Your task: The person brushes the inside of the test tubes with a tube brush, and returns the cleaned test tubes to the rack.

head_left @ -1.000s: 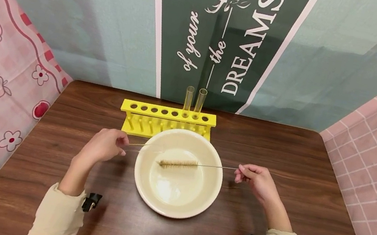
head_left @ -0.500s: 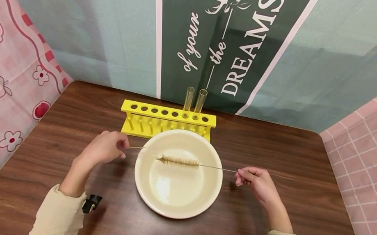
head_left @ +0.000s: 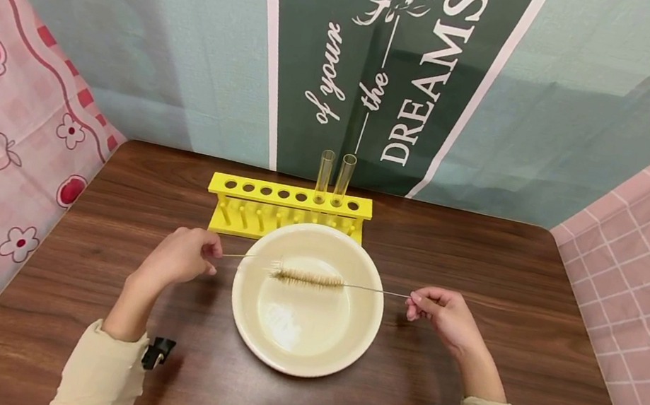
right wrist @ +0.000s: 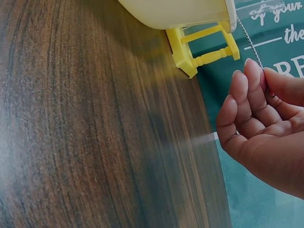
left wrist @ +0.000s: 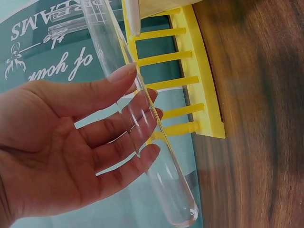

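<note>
My left hand (head_left: 187, 257) grips a clear glass test tube (left wrist: 166, 190) between thumb and fingers, left of the cream basin (head_left: 298, 363). The tube lies nearly level, its rounded end showing in the left wrist view, and its other end reaches over the basin. Pinched in my right hand (head_left: 441, 311) is the twisted wire handle (right wrist: 250, 40) of a test tube brush (head_left: 310, 278). Its bristles hang level above the basin, the tip beside the tube's mouth. Whether the tip is inside the tube, I cannot tell.
Behind the basin stands a yellow test tube rack (head_left: 262, 191), partly hidden by the rim. Two clear test tubes (head_left: 344, 178) stand upright in its right part. A dark wooden table (head_left: 453, 245) lies underneath, with hanging cloths at the back and sides.
The brush has turned from a slight slant to nearly level. The tube's angle has shifted a little, and both hands have dropped slightly. The basin and rack stay put.
</note>
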Available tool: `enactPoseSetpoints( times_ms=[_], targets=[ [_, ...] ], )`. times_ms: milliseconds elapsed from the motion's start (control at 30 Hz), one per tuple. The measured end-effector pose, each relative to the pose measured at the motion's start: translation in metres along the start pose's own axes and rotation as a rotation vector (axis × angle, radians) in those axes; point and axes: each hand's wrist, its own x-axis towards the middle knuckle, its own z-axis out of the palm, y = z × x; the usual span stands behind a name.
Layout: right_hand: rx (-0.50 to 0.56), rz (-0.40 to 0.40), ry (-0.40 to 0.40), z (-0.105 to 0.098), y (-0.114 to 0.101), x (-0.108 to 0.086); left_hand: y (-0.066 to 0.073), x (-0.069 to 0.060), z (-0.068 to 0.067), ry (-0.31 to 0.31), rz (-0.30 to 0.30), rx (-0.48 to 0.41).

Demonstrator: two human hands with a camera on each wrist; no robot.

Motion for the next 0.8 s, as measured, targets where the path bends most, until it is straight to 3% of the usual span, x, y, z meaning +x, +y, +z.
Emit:
enactPoseSetpoints(
  times_ms=[467, 800],
  targets=[
    [-0.053, -0.053, 0.060, -0.011, -0.007, -0.001, 0.001, -0.002, -0.002, 0.000, -0.016, 0.007],
    [0.073, -0.051, 0.048, -0.016, -0.013, -0.002, 0.001, -0.002, -0.001, 0.007, -0.008, 0.011]
  ],
)
